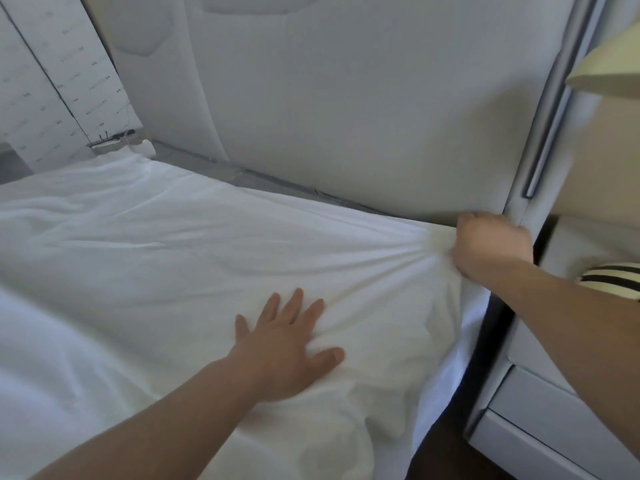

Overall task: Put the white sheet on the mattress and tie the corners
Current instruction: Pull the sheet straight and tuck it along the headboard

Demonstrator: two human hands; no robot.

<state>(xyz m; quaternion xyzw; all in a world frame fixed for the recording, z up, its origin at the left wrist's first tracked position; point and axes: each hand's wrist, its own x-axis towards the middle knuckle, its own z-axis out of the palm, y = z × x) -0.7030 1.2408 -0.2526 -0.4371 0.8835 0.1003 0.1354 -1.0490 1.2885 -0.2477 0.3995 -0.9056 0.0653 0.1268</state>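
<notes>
A white sheet (156, 244) covers the mattress, wrinkled and loose. My left hand (287, 351) lies flat on it with fingers spread, pressing the cloth down near the right side. At the mattress's head corner, my right hand (491, 245) grips a bunch of the sheet, and folds fan out from the fist. A strip of the grey mattress edge (263, 180) shows bare along the headboard. The sheet's right edge hangs down the side of the bed.
A padded grey headboard (346, 98) rises right behind the mattress. A grey nightstand (554, 410) with drawers stands close on the right, leaving a narrow dark gap (491, 327). A cream lampshade (609, 67) is at upper right. A patterned wall is at far left.
</notes>
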